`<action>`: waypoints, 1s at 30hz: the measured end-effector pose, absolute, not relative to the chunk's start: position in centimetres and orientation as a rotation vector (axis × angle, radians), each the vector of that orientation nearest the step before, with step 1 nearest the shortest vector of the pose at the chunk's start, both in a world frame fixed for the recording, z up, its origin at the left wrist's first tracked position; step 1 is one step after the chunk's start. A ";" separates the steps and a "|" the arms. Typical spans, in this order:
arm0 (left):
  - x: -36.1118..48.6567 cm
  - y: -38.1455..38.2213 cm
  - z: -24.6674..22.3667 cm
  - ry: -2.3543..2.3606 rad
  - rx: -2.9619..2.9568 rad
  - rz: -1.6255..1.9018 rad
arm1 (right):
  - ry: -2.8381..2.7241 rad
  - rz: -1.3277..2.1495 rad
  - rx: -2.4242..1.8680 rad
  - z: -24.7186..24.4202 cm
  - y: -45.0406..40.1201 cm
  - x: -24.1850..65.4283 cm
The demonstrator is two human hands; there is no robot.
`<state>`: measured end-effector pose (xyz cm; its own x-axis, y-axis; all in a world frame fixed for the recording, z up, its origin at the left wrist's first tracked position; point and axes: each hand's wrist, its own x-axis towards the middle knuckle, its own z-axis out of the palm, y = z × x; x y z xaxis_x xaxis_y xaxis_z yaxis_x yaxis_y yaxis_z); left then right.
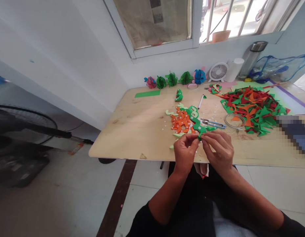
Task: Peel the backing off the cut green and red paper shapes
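Note:
Near the table's front edge, my left hand (185,152) and my right hand (218,148) are close together, fingertips pinched on a small green paper piece (199,135). Most of that piece is hidden by my fingers. Just beyond them lie orange paper cutouts (180,121) dotted with white squares. Dark green cutouts (198,125) and light green curled cutouts (171,112) lie around these. Blue-handled thread snips (214,123) rest to the right, past my right hand.
A large heap of red, orange and green paper scraps (256,105) covers the right side. A tape roll (234,120) lies beside it. Along the wall stand folded paper figures (172,79), a small white fan (218,71) and a bottle (252,59). A green strip (147,94) lies at the back left.

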<state>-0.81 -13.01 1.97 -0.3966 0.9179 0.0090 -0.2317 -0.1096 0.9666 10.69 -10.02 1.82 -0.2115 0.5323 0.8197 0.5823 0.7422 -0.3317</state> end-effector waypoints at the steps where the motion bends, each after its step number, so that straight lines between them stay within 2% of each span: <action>1: -0.8 -13.0 2.0 1.260 0.843 1.656 | -1.866 -0.073 -0.847 1.8 -10.0 10.6; 7: -0.6 -12.9 2.9 1.186 0.744 1.652 | -1.891 -0.118 -0.811 1.8 -10.1 10.7; 15: -0.9 -13.3 3.9 1.106 0.736 1.636 | -1.901 -0.003 -0.769 2.0 -10.1 10.9; 30: -1.3 -14.1 3.4 1.299 1.148 1.568 | -1.777 0.394 -0.856 2.3 -10.9 10.8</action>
